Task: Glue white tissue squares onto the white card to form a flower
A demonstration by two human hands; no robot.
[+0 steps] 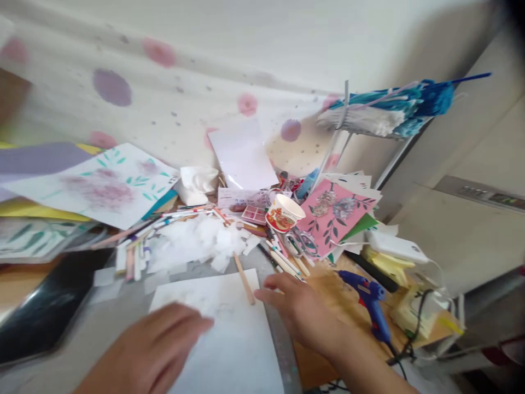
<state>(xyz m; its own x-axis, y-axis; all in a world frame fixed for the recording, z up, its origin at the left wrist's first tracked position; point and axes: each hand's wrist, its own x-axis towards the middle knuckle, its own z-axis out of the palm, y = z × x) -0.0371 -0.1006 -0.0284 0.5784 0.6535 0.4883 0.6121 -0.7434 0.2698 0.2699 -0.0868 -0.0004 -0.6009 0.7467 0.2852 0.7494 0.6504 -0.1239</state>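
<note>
A white sheet of paper [233, 350] lies in front of me with a few faint marks near its top. My left hand [151, 347] is over the paper's left side, fingers stretched out and blurred, with nothing visible in it. A slim wooden stick, maybe a pencil [245, 280], lies across the sheet's top right part. Just right of the stick is my right hand [297, 306], its thumb and fingers apart and holding nothing. Beyond the sheet sits a pile of white cotton-like tufts [197, 238].
Markers [133, 260] and more pens surround the tufts. A paper cup [284, 213], scissors [301, 241] and a pink flower picture [332, 216] stand or lie behind. A blue glue gun [371, 306] with a cord is at right, a black tablet-like slab [49, 306] at left.
</note>
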